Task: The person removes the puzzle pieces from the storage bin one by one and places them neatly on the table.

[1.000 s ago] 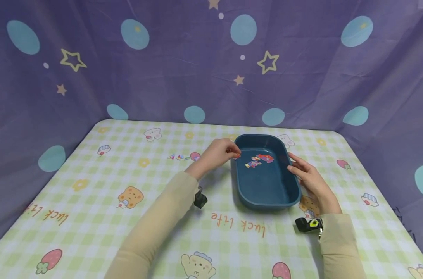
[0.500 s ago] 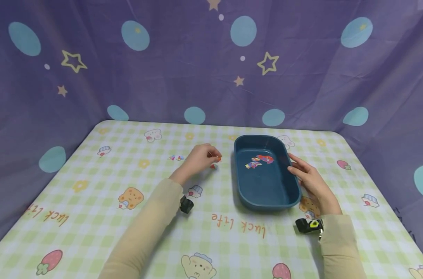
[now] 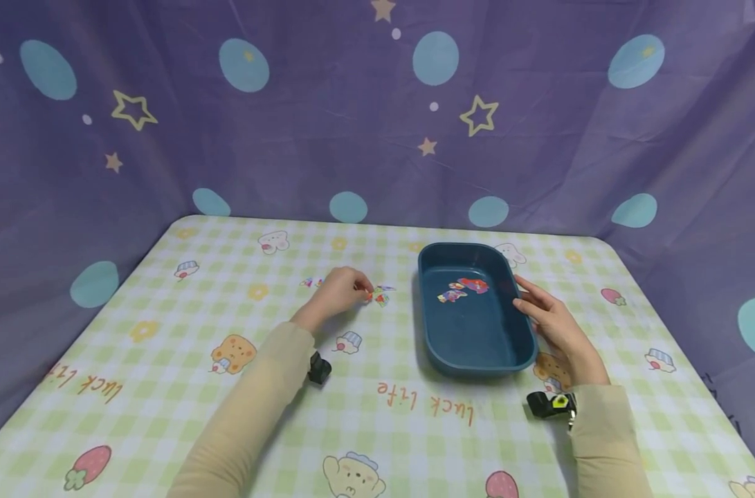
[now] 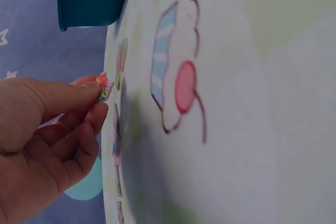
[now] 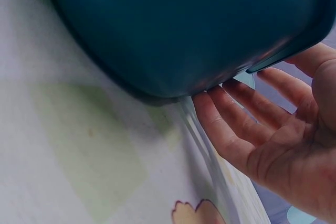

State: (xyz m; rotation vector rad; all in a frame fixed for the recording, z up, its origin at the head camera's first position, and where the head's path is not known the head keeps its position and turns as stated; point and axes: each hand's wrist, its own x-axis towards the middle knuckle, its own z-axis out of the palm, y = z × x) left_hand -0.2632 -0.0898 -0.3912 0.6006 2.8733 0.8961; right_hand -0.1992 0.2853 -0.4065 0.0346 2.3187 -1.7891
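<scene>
In the head view my left hand point(image 3: 341, 292) is low over the table, left of the blue tub point(image 3: 442, 353). Its thumb and fingers pinch a small flat cut-out piece point(image 4: 106, 87), red with bright colours; what it depicts is too small to tell. Close to the fingertips, similar cut-outs point(image 3: 382, 299) lie on the cloth. Others point(image 3: 306, 282) lie left of the hand, partly hidden by it. Inside the tub rest several colourful cut-outs point(image 3: 473, 284). My right hand point(image 3: 553, 319) holds the tub's right side, thumb over the rim, fingers along the outer wall point(image 5: 157, 40).
A green-and-white checked cloth point(image 3: 184, 401) with printed cartoon figures covers the table. Behind it hangs a purple curtain point(image 3: 352, 124) with stars and blue ovals. A black wrist camera point(image 3: 319, 370) sits under the left sleeve, another point(image 3: 542, 403) beside the right wrist.
From the tub's left rim, my left hand has moved left and down to the table with the red piece between its fingers. Cut-outs beside its fingertips are now uncovered. Right hand and tub stay put.
</scene>
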